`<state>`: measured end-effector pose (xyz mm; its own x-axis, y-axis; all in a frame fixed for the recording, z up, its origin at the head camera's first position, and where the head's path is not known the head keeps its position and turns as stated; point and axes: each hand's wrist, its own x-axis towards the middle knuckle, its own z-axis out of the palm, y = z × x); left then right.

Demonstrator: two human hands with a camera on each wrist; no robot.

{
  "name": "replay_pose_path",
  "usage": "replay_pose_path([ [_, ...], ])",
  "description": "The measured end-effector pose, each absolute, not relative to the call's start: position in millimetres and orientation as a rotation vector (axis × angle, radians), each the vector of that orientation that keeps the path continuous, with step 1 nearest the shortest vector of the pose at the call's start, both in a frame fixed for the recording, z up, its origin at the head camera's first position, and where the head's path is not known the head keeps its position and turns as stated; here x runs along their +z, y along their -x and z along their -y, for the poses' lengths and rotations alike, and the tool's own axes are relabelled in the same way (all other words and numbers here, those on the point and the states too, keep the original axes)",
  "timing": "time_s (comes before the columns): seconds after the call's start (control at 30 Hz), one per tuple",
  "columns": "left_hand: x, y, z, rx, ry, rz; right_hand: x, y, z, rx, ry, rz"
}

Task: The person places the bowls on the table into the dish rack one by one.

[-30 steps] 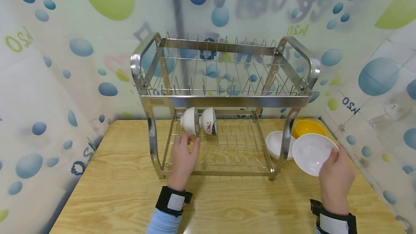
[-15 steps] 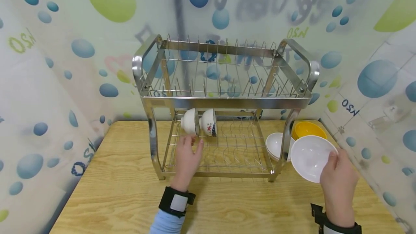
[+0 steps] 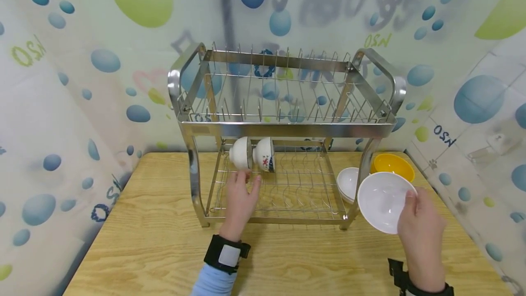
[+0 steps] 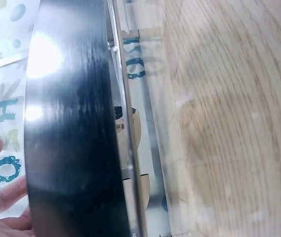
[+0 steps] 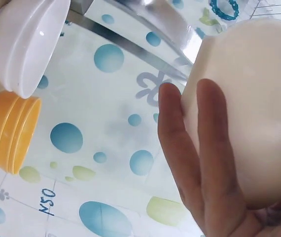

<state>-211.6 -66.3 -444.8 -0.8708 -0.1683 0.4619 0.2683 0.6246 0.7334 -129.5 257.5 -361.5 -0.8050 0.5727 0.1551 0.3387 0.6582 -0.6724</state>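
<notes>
My right hand (image 3: 423, 236) pinches a white bowl (image 3: 384, 202) by its right rim, thumb on the inside, the bowl tilted with its hollow toward me. In the right wrist view, two fingers (image 5: 214, 143) lie along the bowl's outside (image 5: 263, 113). On the dish rack's lower tier, two bowls stand on edge: a white one (image 3: 240, 153) and, to its right, one with a floral pattern (image 3: 264, 155). Just below the left one, my left hand (image 3: 240, 200) reaches over the rack's front bar with loosely bent fingers, holding nothing.
The two-tier metal dish rack (image 3: 287, 129) stands on the wooden table (image 3: 135, 241). Behind its right leg sit stacked white bowls (image 3: 347, 182), and yellow bowls (image 3: 394, 166) stand farther back. A patterned sheet (image 3: 107, 113) closes in the back and sides.
My right hand has moved the white bowl left, toward the rack's right leg, and slightly down. My left hand has shifted slightly right.
</notes>
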Motion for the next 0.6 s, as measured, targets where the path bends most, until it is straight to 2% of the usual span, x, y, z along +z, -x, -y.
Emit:
replay_pose_path([
  [0.6, -443, 210, 57, -1.168, 0.063, 2.38, -367, 132, -236, 0.954, 0.543, 2.61],
])
